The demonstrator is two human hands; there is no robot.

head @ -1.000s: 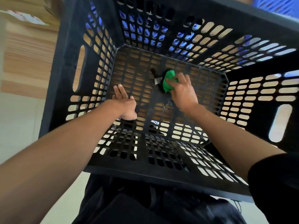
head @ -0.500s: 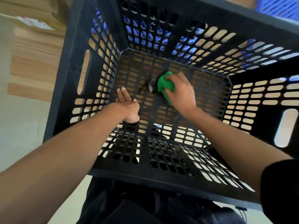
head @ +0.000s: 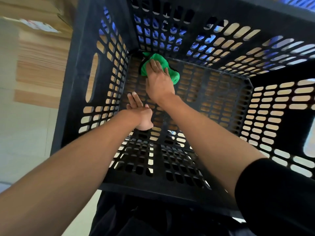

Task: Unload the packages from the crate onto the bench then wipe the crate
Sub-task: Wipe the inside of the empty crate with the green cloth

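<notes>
I look down into a deep black slotted plastic crate (head: 80, 68) with no packages inside. A green cloth (head: 173, 72) lies on the crate floor in the far left corner. My right hand (head: 158, 80) presses flat on the cloth with straight fingers. My left hand (head: 139, 113) rests on the crate floor near the left wall, fingers straight, holding nothing. Both forearms reach down from the near rim.
A light wooden bench or boards (head: 39, 65) lie to the left of the crate. A blue slotted crate (head: 170, 36) shows through the far wall. Pale floor (head: 22, 137) is at lower left. Dark clothing (head: 153, 218) is below the near rim.
My right hand has slid the green cloth from the middle of the crate floor to the far left corner. My left hand has stayed in place on the floor.
</notes>
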